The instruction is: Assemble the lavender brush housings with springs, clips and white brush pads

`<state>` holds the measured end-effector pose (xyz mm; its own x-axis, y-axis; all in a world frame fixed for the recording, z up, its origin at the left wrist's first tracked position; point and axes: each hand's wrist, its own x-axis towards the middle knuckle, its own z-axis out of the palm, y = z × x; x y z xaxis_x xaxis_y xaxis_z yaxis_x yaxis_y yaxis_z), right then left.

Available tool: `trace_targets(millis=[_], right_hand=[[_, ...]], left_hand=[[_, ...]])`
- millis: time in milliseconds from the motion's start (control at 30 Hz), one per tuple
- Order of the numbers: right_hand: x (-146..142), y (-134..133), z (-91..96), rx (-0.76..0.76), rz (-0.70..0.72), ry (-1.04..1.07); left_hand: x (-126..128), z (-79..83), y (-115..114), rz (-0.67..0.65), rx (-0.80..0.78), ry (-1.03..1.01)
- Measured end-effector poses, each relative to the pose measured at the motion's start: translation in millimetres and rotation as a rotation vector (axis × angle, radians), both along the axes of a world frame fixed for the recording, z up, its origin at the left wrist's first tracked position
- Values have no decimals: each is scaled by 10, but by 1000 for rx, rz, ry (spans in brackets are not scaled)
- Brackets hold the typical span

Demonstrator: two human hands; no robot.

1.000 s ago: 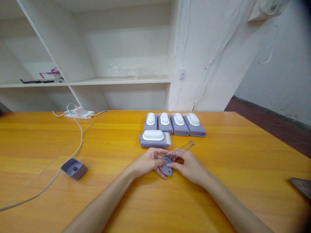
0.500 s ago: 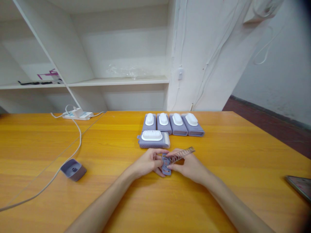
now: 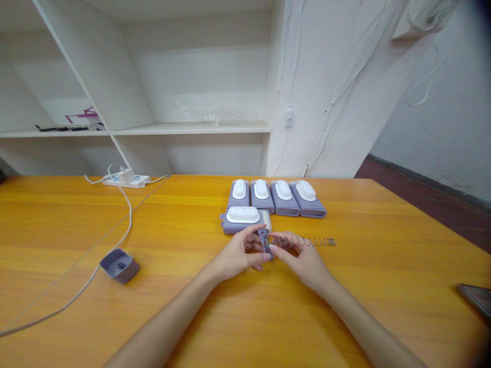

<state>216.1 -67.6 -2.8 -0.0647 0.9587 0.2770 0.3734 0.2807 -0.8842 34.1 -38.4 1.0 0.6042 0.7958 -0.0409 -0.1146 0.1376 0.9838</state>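
Observation:
Between thumb and fingers, my left hand [image 3: 240, 255] grips a small purple-grey plastic plate [image 3: 264, 241] by its edges. My right hand [image 3: 301, 255] pinches a long metal coil spring [image 3: 316, 242] near the end that meets the plate. The spring's other end points out to the right, past my fingers. Whether the spring is fixed to the plate, I cannot tell. Just beyond my left hand lies a purple-grey case with a white bristled brush [image 3: 243, 215] on top.
Several similar purple-grey cases with white tops [image 3: 284, 191] stand in a row behind. A purple-grey cup-like part [image 3: 120, 266] sits at the left, by a white cable [image 3: 90, 280]. A power strip [image 3: 126, 180] lies at the back left, a phone-like device [image 3: 475, 299] at the right edge.
The plate has turned more edge-on and moved slightly up. The spring has swung from slanting upward to nearly level, pointing right. My view has shifted a little.

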Motion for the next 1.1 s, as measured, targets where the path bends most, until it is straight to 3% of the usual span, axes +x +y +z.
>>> trace_targets(millis=[133, 267, 433, 800, 1100], right_hand=[[17, 26, -30, -91, 73, 221], [22, 33, -31, -152, 18, 388], [27, 30, -19, -170, -26, 469], [1, 28, -38, -145, -53, 447], [96, 50, -30, -223, -121, 818]], left_hand=[[30, -30, 11, 33, 21, -35], [48, -45, 34, 116, 95, -51], [51, -32, 30, 139, 173, -25], [74, 14, -5, 147, 164, -7], [36, 25, 14, 211, 181, 14]])
